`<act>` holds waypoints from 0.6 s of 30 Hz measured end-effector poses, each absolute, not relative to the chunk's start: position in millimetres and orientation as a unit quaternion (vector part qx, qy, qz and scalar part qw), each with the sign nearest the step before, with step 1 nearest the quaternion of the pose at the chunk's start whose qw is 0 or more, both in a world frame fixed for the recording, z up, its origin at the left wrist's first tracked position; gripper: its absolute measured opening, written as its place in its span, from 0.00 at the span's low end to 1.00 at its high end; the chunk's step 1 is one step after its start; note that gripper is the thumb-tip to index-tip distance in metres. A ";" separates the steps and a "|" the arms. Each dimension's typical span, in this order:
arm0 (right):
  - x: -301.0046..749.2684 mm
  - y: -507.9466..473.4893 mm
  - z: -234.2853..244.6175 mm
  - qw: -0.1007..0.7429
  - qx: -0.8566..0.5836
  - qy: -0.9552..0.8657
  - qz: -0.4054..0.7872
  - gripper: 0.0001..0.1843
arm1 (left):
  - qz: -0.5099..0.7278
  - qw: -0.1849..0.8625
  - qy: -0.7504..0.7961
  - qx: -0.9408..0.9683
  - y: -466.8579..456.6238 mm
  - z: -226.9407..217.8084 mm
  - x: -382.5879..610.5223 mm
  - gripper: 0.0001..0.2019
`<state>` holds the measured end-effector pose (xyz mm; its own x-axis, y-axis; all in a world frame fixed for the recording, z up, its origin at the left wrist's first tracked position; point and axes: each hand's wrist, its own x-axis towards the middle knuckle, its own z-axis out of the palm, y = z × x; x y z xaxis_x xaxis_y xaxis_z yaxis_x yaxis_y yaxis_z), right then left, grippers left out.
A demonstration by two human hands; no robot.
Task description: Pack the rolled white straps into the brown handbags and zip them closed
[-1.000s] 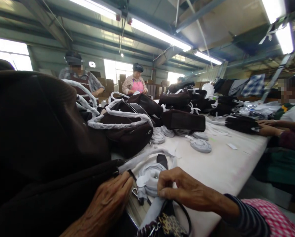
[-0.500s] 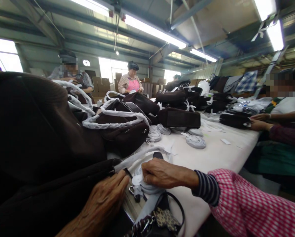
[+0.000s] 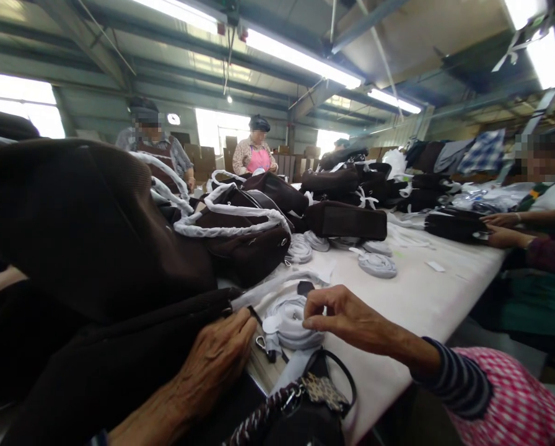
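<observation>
My left hand (image 3: pixel 217 350) curls over the edge of a dark brown bag (image 3: pixel 119 365), near its zipper and a small metal clip (image 3: pixel 261 342). My right hand (image 3: pixel 347 316) is pinched closed, thumb and forefinger together, at the right side of a coiled strap wrapped in white (image 3: pixel 289 331). Whether anything thin is between those fingertips cannot be made out. A round white tag (image 3: pixel 271 324) sits on the coil's left side. Below lies a black strap loop with a leopard-print charm (image 3: pixel 324 391), beside a braided handle (image 3: pixel 263 421).
Dark bags with white-wrapped handles (image 3: pixel 231 230) are heaped beyond my hands. More wrapped coils (image 3: pixel 377 264) and a small white card (image 3: pixel 435 266) lie on the pale table (image 3: pixel 398 310). Co-workers stand across and at the right, where a person's hands (image 3: pixel 503 232) touch a dark bag.
My right hand has drawn back rightward from over the coil, uncovering more of it. My left hand keeps its place on the bag edge. The view has shifted slightly.
</observation>
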<state>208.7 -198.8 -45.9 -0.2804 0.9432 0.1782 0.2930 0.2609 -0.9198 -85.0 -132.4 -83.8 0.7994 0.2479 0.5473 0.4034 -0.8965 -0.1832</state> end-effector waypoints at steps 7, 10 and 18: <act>184.0 -208.9 -37.6 0.273 -0.432 -0.816 0.272 0.07 | -0.163 0.066 -0.233 -0.956 -135.8 -71.8 -74.9 0.10; 179.6 -208.2 -39.4 0.254 -0.434 -0.832 0.233 0.07 | -0.178 0.075 -0.228 -0.954 -132.9 -78.1 -79.7 0.10; 175.9 -206.2 -44.2 0.251 -0.443 -0.825 0.244 0.07 | -0.233 0.109 -0.201 -0.945 -130.0 -96.0 -92.8 0.17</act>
<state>175.9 -206.2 -44.2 -0.4816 0.8535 0.1990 0.6080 0.4889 -0.6255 -92.8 -130.0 -96.0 0.8099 0.3298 0.4850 0.4316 -0.8950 -0.1122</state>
